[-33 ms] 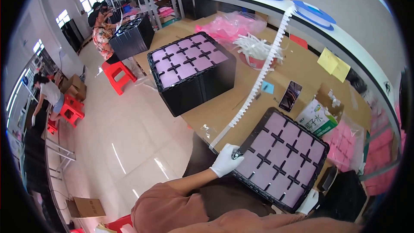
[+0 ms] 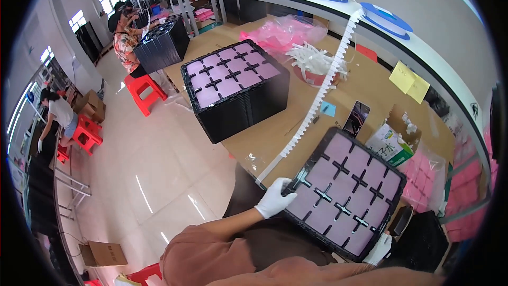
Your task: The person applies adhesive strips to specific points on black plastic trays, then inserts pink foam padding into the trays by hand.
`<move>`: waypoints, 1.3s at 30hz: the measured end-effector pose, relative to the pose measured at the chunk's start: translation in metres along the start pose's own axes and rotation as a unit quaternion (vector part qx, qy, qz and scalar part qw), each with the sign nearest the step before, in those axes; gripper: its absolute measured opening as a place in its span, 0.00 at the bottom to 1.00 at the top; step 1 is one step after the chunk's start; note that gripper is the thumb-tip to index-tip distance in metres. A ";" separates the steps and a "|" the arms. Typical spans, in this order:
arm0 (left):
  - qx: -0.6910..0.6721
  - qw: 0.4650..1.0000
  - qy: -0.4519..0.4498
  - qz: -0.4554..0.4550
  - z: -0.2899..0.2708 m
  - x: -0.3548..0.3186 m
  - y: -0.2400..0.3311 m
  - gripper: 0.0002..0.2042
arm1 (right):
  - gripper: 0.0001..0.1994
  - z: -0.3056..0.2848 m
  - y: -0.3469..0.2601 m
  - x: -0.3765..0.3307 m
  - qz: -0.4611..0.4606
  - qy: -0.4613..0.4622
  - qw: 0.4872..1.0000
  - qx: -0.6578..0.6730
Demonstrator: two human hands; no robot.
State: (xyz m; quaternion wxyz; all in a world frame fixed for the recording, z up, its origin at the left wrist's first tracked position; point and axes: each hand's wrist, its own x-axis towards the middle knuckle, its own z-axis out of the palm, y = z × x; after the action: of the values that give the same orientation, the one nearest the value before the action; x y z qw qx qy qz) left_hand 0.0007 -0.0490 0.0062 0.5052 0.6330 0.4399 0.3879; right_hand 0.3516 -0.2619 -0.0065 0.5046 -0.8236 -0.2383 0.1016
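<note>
I hold a black plastic tray (image 2: 400, 190) tilted over my lap and the table's front edge. Lilac foam pads (image 2: 341, 188) fill its cells between cross-shaped black dividers. My left hand (image 2: 276, 199), in a white glove, is closed around the tray's left side, thumb over the rim. At the near right corner my right hand (image 2: 379, 249), also gloved, grips the edge; its fingers are partly hidden. Farther left, a stack of similar black trays (image 2: 246, 108) stands on the table, lilac pads showing in the top one.
A white toothed strip (image 2: 317, 100) runs from the shelf to the table's front edge. Behind the tray are a phone (image 2: 356, 118), an open carton (image 2: 391, 145) and a bowl of white strips (image 2: 317, 77). Another person (image 2: 127, 47) sits at the far left.
The tray's far edge has risen a little and the tray has tilted slightly, with light glinting on more dividers. Both hands keep their grip.
</note>
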 end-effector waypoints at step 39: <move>0.077 0.896 0.435 -0.046 -0.352 0.167 -0.028 0.22 | 0.04 0.081 -0.118 -0.026 -0.086 -0.203 0.973 0.071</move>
State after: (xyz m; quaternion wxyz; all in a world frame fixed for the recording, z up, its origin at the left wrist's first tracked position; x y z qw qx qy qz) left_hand -0.2812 0.2169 0.0532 0.2310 0.4172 0.6728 0.5657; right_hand 0.2615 -0.1672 0.0574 0.5094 -0.7245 -0.3978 0.2396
